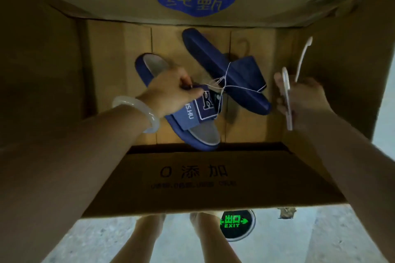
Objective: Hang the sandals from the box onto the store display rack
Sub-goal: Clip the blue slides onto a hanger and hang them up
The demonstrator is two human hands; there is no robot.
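Note:
Two navy blue sandals lie in an open cardboard box (213,177), tied together by a white string (226,83). The near sandal (192,121) faces up, showing a grey footbed and a lettered strap. The far sandal (226,70) lies sole up. My left hand (171,92), with a pale bangle on its wrist, grips the near sandal's strap. At the right, inside the box, my right hand (303,96) holds a white plastic hanger (287,96) whose hook points up along the box wall.
The box flaps stand open on all sides, one with a blue logo (196,1) at the far side. Below the box are grey floor, my two bare legs and a green exit sign (235,223) set in the floor.

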